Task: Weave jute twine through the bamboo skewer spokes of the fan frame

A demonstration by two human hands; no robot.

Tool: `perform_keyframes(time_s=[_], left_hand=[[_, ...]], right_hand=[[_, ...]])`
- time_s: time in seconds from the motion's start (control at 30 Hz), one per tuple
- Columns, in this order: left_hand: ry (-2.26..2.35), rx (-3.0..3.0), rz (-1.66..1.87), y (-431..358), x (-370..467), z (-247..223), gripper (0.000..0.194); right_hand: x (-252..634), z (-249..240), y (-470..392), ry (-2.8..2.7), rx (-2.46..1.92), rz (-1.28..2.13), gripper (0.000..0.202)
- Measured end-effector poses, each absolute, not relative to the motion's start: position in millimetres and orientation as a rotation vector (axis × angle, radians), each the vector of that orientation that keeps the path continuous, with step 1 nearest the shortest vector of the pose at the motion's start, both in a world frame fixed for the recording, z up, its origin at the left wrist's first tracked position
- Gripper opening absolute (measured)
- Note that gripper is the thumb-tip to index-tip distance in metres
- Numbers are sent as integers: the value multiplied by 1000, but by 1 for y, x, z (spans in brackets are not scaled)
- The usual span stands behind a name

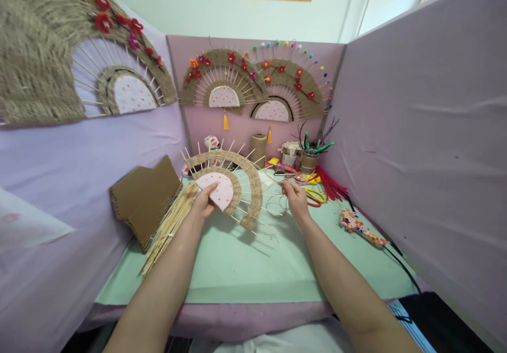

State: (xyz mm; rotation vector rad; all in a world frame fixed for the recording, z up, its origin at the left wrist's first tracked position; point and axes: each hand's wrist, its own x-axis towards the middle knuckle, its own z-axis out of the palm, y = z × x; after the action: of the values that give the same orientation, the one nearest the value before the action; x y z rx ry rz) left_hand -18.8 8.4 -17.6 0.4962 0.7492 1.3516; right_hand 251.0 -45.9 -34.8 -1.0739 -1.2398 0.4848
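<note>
My left hand grips a half-round fan by its pink dotted centre, thumb on the front face. Thin wooden sticks radiate from that centre, and tan twine is woven across them in two bands. The fan is tilted above the table, its stick ends pointing up and right. To its right, the fingers of my right hand are pinched on a strand of twine that runs toward the fan's edge. A spool of twine stands upright behind the fan.
A bundle of sticks and cardboard lie left. Scissors, red fuzzy stems and a patterned glue gun with a cable are right. A tool-filled jar stands behind. Finished fans hang on the partition.
</note>
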Motion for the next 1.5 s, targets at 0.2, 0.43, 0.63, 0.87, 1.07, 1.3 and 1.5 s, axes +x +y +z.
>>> perform_keyframes(time_s=[0.2, 0.43, 0.63, 0.87, 1.07, 1.3, 1.5], left_hand=[[722, 475, 1345, 7, -16, -19, 32], [704, 475, 1358, 9, -14, -23, 30], [703, 446, 1392, 9, -14, -21, 35], [713, 474, 1433, 10, -14, -23, 31], [728, 467, 1491, 10, -14, -24, 33], [745, 478, 1514, 7, -10, -21, 23], [753, 485, 1524, 7, -10, -21, 24]], right_hand=[[248, -40, -44, -1311, -1038, 787, 51], [245, -38, -47, -1364, -974, 977, 57], [244, -41, -43, -1270, -968, 1006, 58], [244, -38, -46, -1355, -1010, 914, 53], [242, -31, -59, -1466, -1148, 639, 42], [248, -32, -82, -1421, -1188, 314, 29], [253, -40, -96, -1374, -1187, 330, 26]])
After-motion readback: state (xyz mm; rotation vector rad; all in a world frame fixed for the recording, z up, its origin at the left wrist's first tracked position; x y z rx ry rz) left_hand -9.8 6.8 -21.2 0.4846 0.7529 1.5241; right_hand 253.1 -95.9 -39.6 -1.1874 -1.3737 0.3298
